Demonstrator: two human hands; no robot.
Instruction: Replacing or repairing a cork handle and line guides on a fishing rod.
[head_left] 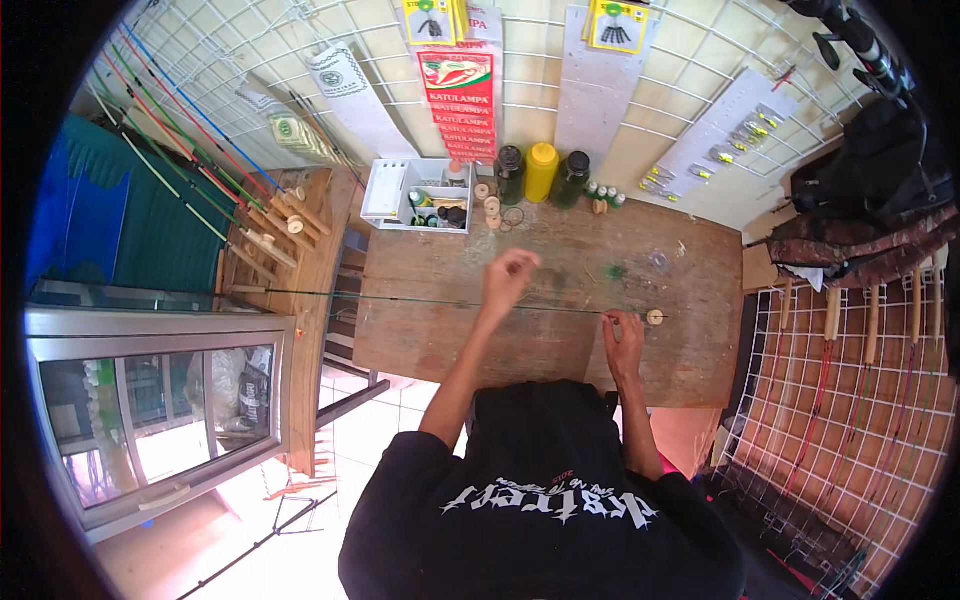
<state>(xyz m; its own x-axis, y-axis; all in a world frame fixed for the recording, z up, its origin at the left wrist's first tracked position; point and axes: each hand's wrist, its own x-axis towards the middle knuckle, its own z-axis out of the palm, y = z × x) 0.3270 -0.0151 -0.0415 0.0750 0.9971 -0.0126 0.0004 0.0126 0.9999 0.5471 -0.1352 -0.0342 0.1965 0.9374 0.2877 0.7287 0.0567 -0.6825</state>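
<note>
A thin dark green fishing rod blank (400,299) runs sideways across the wooden table (430,345), its left part reaching over a wooden ledge. Above the rod's middle, my left hand (508,278) is raised with its fingers curled together. Whatever those fingers pinch is too small to see. My right hand (623,335) has its fingertips closed on the rod near its right end. Just right of that hand is a small round wooden spool (655,317), close to the rod's tip.
Along the back stand a grey organizer box (415,168), dark bottles (571,180), a yellow bottle (541,173), wooden spools (492,207) and small vials (605,192). Several rods with wooden handles (285,235) lean at left. A glass-paned cabinet (160,400) borders the left side.
</note>
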